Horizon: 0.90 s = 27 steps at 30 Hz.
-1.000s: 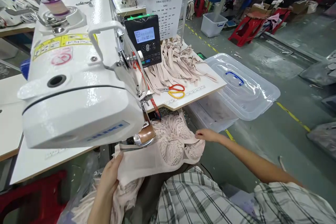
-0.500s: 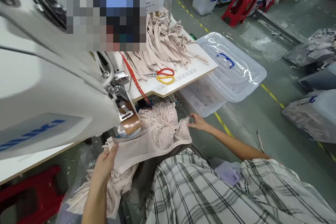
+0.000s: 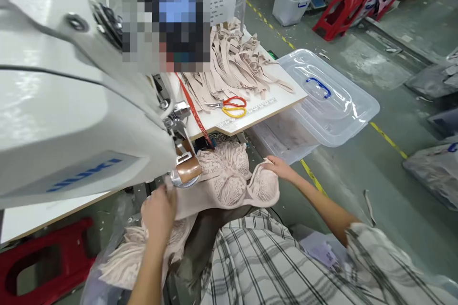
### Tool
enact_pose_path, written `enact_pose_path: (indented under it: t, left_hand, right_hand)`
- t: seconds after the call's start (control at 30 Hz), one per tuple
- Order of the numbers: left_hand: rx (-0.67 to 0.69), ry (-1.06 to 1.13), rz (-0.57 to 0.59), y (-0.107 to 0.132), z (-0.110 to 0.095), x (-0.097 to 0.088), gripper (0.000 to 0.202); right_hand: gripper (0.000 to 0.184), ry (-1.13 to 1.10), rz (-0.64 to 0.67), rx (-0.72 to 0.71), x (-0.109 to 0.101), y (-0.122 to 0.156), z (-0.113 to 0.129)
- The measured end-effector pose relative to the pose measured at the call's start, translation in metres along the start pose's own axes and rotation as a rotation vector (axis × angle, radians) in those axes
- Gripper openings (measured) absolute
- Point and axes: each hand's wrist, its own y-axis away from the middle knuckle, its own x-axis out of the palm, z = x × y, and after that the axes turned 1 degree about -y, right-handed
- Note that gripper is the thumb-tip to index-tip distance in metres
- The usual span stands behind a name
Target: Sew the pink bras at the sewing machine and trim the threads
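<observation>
A pale pink lace bra [image 3: 229, 183] lies under the presser foot [image 3: 184, 167] of a white sewing machine [image 3: 71, 119]. My left hand [image 3: 159, 212] is closed on the bra's band just below the machine's copper-coloured arm end. My right hand [image 3: 277, 167] pinches the far cup's top edge and holds it out to the right. More pink lace pieces [image 3: 125, 257] hang in a heap below my left hand, over my lap.
A pile of beige straps [image 3: 232, 64] and red-and-yellow scissors [image 3: 232, 106] lie on the side table [image 3: 272, 105]. A clear plastic bin with a blue-handled lid [image 3: 329, 100] stands on the floor to the right. A red stool [image 3: 39, 267] is at lower left.
My left hand has moved up along the band toward the presser foot. My right hand has shifted a little right, spreading the bra flatter. The camera has tilted.
</observation>
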Motion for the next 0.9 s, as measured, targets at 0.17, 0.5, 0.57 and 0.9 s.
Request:
enact_pose_path:
  t: [0.17,0.5,0.57,0.9]
  left_hand:
    - [0.445,0.607,0.407,0.039,-0.073,0.032,0.055]
    - [0.276,0.835,0.636,0.053,-0.070,0.009,0.059]
    - [0.264,0.828,0.611,0.053,-0.065,0.002,0.061]
    - [0.371,0.838,0.541,0.040,-0.030,-0.031,0.053]
  right_hand:
    - [0.036,0.115,0.098,-0.189,0.020,0.015,0.047]
    - [0.018,0.628,-0.180,-0.503,0.058,-0.126,0.232]
    - [0.004,0.594,-0.118,-0.492,0.060,-0.143,0.251]
    - [0.040,-0.379,0.662,-0.131,0.054,-0.023,0.176]
